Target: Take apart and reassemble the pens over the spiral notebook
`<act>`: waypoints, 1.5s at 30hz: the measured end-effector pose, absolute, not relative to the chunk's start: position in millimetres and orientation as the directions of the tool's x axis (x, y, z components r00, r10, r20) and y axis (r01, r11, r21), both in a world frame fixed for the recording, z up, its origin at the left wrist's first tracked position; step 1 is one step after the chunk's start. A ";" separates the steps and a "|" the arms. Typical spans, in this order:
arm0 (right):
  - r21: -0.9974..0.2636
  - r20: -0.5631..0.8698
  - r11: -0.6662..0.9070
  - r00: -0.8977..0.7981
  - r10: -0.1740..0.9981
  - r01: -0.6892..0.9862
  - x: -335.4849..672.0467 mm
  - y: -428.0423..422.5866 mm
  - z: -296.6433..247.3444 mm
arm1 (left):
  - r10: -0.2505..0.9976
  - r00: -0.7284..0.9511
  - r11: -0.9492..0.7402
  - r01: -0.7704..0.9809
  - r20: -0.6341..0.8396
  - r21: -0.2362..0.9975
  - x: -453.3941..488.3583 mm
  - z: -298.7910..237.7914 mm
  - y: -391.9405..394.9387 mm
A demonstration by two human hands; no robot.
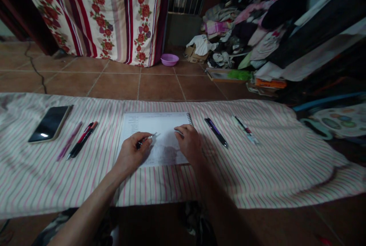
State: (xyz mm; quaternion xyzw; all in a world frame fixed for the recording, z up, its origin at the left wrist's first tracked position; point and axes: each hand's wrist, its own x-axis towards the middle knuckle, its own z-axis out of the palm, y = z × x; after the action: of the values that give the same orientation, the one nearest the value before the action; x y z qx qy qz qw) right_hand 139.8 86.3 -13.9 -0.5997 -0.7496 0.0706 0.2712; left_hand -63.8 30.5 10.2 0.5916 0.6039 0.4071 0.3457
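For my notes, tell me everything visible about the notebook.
The notebook lies flat on the striped cloth. Its upward side looks like white paper, with faint marks at the left and bottom, too blurred to read; a dark spiral binding shows at the upper right edge. The left hand, holding a pen, and the right hand overlap it; whether either presses on it is unclear.

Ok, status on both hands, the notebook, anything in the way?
Left hand holding pen over notebook. Right hand over notebook's right side, grip unclear. Phone well left, not in the way.
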 end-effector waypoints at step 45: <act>-0.997 0.040 0.048 -0.128 0.991 0.062 115.4 69.2 14.2 | 0.994 0.055 -0.113 0.570 0.099 0.814 -51.3 18.3 30.0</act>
State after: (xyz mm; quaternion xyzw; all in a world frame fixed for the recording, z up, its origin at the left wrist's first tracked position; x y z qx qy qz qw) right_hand 115.4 69.2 14.2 -0.4720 -0.5575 0.5031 0.4619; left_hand -51.3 30.0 18.3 0.6596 0.5927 0.3481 0.3041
